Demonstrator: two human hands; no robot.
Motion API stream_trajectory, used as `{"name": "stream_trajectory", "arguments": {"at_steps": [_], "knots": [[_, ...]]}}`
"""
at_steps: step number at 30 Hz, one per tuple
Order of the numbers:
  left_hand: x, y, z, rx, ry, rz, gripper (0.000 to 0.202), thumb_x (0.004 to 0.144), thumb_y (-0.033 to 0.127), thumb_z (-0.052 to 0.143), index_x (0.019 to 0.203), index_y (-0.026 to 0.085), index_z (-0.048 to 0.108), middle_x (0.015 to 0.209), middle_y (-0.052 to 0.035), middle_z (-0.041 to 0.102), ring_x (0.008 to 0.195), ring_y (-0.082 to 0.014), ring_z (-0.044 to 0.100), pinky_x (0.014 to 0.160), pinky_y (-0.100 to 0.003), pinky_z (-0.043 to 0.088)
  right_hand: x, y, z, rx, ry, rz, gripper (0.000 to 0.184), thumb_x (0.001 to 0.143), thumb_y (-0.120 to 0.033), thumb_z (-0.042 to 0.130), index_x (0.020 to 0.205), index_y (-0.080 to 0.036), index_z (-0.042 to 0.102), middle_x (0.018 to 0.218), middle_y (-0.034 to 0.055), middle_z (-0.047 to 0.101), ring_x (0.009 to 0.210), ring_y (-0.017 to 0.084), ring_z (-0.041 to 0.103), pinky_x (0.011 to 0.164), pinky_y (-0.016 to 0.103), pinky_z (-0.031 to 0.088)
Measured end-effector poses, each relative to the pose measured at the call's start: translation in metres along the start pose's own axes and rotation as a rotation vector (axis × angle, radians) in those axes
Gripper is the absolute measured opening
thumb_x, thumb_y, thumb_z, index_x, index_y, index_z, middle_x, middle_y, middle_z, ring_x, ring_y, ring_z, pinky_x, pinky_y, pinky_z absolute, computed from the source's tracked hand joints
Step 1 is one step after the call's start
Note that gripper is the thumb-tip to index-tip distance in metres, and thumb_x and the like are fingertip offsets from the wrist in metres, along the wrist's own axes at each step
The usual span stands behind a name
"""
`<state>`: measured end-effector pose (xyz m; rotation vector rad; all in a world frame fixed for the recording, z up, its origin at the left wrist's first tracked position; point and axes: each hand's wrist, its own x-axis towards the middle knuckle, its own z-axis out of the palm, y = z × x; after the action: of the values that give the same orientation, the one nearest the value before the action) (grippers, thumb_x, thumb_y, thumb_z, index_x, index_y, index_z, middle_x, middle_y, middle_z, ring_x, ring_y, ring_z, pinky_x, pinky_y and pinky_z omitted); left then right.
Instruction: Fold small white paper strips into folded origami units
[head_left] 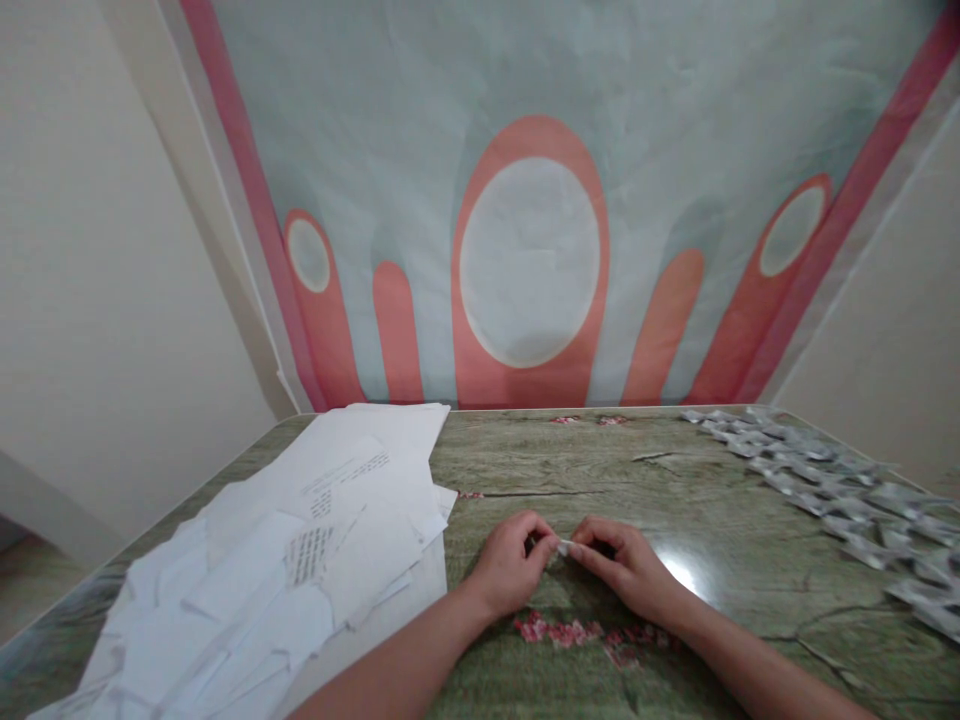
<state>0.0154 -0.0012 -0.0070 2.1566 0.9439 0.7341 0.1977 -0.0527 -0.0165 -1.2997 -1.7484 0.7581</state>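
Between my hands is a small piece of white paper (564, 547), mostly hidden by the fingers. My left hand (516, 562) pinches one end of it between thumb and fingertips. The other end is pinched by my right hand (619, 562). Both hands are over the middle of the wood-patterned table (525, 460), near a printed pink flower design. The paper's exact folded shape is too small to make out.
A heap of loose white paper sheets (375, 530), some printed, covers the table's left side. Along the right edge lie rows of folded silvery-white paper pieces (862, 500). A wall hanging (529, 390) with red-orange shapes stands behind the table's far edge.
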Motion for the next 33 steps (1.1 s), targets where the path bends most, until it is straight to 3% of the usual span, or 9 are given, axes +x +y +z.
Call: {"name": "stream_trajectory", "arguments": {"at_steps": [8,17,26,33], "knots": [[-0.0001,-0.0025,0.0017,-0.092,0.009,-0.049,0.015,0.083,0.026,0.050,0.073,0.015,0.057,0.068,0.0015,0.056,0.067,-0.0129,0.050,0.059,-0.022,0.037,0.0001,-0.0092,-0.0009,0.020,-0.071,0.009,0.030,0.088,-0.041,0.046,0.078,-0.017,0.061,0.071,-0.0002,0.058,0.069,0.015,0.054,0.064,0.024,0.043],[-0.0016,-0.0007,0.0041,-0.145,-0.024,-0.061,0.020,0.083,0.029,0.051,0.073,0.014,0.058,0.068,0.0007,0.058,0.066,-0.0128,0.051,0.058,-0.021,0.036,0.0007,-0.0062,-0.0029,0.040,-0.094,0.052,0.031,0.086,-0.041,0.047,0.070,-0.017,0.057,0.063,-0.0023,0.053,0.062,0.013,0.049,0.058,0.023,0.039],[-0.0017,-0.0005,0.0028,-0.103,-0.013,-0.033,0.020,0.085,0.031,0.048,0.076,0.015,0.056,0.068,0.0023,0.053,0.064,-0.0120,0.047,0.058,-0.021,0.034,0.0019,-0.0082,-0.0023,0.125,-0.122,0.110,0.031,0.086,-0.043,0.048,0.075,-0.016,0.057,0.064,-0.0033,0.050,0.062,0.012,0.045,0.057,0.022,0.036],[-0.0029,-0.0002,0.0030,-0.076,-0.011,-0.012,0.015,0.084,0.027,0.051,0.076,0.016,0.056,0.070,0.0015,0.054,0.067,-0.0129,0.048,0.060,-0.022,0.035,-0.0003,-0.0074,-0.0009,0.024,-0.122,0.053,0.028,0.085,-0.039,0.050,0.071,-0.016,0.058,0.065,-0.0020,0.052,0.065,0.014,0.047,0.060,0.023,0.037]]}}
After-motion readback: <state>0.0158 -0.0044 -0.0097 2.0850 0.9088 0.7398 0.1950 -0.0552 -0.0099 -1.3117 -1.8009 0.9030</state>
